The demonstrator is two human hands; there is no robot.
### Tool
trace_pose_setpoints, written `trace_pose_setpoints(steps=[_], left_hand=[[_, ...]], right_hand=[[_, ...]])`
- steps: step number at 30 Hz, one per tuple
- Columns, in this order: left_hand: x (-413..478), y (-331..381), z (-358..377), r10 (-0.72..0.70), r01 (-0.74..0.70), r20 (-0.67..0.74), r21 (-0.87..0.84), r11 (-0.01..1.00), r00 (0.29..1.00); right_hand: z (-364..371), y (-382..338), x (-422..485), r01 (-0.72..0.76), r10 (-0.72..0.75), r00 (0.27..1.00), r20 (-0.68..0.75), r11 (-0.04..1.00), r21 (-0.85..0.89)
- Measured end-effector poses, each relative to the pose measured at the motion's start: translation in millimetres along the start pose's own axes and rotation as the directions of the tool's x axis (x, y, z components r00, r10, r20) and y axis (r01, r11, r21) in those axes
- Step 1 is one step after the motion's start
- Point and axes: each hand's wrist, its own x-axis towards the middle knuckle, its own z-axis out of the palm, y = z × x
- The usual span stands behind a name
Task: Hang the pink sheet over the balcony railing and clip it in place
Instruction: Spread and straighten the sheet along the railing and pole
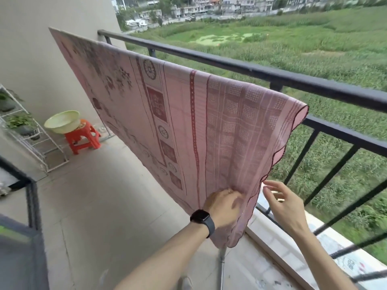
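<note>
- Left hand [224, 204]: nearest item, low centre, with a dark watch [202, 219] on the wrist. Its fingers are curled into the lower part of the pink sheet [178, 114], and the cloth gathers into folds at the grasp. The fingers are blurred.
- Right hand [287, 204]: released, fingers spread and holding nothing. It is just right of the sheet's scalloped side edge. Whether the fingertips touch that edge cannot be told.
- Pink sheet: draped over a long support that the cloth hides, hanging down on the near side. Its top fold runs from the wall [41, 59] at far left to the right.
- Balcony railing [261, 73]: black metal, just beyond the sheet's top fold. Whether cloth and rail touch cannot be told.
- Metal pole [222, 266]: upright, emerging below the sheet's lower corner, near centre.
- Floor [104, 206]: pale concrete.
- Stool [82, 139]: red plastic, far left by the wall, carrying a pale green basin [62, 121] that sits tilted on it.
- Wire rack [31, 141]: white, at the left edge, holding potted plants [19, 122].
- Beyond the railing: a green field [293, 49].
</note>
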Motion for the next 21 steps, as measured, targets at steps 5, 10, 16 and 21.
trace_pose_setpoints(steps=[5,10,16,21], left_hand=[[-40.5,-79.3,-21.4,-0.197,0.199,-0.059,0.027,0.980,0.979],[-91.6,-160.6,-38.9,-0.415,0.422,-0.101,0.063,0.904,0.904],[-138.4,-257.6,-91.3,-0.618,0.627,-0.179,-0.005,0.779,0.766],[-151.0,-363.6,-171.7,-0.678,0.709,-0.282,0.013,0.705,0.679]], right_hand=[[59.2,11.5,-36.7,0.024,-0.007,0.990,0.141,0.992,-0.124],[159.1,-5.4,-61.0,0.115,-0.008,0.893,0.451,0.971,-0.212],[284.4,-73.4,-38.0,0.443,-0.185,0.674,0.715,0.876,-0.191],[396.9,-154.2,10.3,0.609,-0.341,0.588,0.733,0.784,-0.124]])
